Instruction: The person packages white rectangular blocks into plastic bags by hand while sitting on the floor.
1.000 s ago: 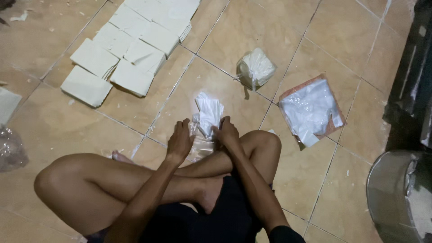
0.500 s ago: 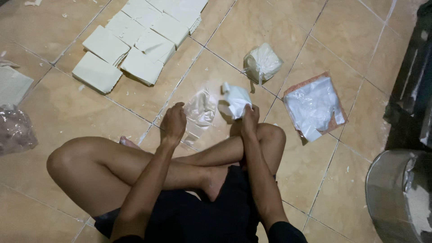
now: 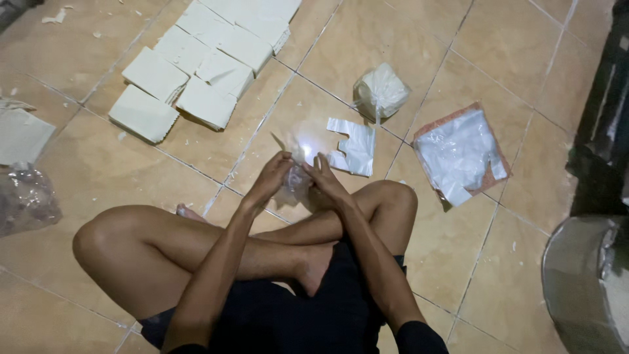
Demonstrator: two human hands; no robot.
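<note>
I sit cross-legged on a tan tiled floor. My left hand and my right hand meet in front of my shins, both gripping a small clear plastic bag between them. A flat white plastic bag lies on the tiles just beyond my right hand, apart from it. Further out sits a tied, filled white plastic bag.
Several stacks of white paper sheets lie at the upper left. A pile of clear plastic bags on a pinkish wrapper lies to the right. A metal pot stands at the lower right, a crumpled clear bag at the left edge.
My right hand has put down the white bag it held; that bag now lies flat on the floor. Both hands have come together on the clear bag.
</note>
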